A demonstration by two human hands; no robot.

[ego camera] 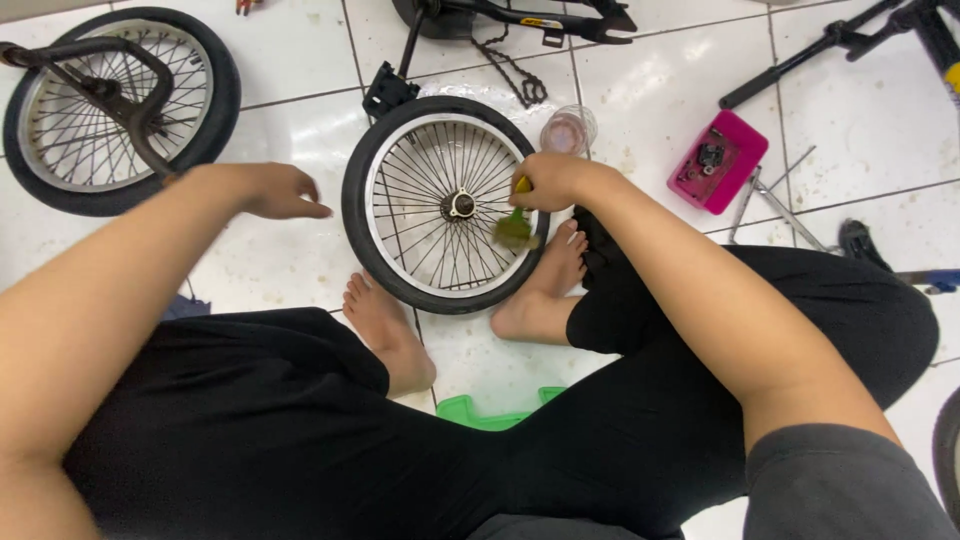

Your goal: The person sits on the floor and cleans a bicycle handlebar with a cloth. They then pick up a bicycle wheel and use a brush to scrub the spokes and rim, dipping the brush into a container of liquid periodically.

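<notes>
Gripping small green-bristled brush (pixel 516 226) in right hand (pixel 548 180), fingers pinching handle, over black-tyred spoked wheel (pixel 445 204). Left hand (pixel 275 190) hovering left of wheel, fingers loosely spread. Best: short strokes along spokes, steady rim.

Bright, even indoor light, soft glare on the white floor tiles (pixel 300 140), slight wide-angle edge distortion.

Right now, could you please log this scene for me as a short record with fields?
Setting: person seated on a white tiled floor
Right hand: grips a small green brush over the spokes of the near wheel
Left hand: open, hovering left of that wheel, holding nothing
Near wheel: lies flat between the bare feet
Second wheel: far left, flat
Pink tray: right, holds small parts
Clear cup: beyond the right hand
</notes>
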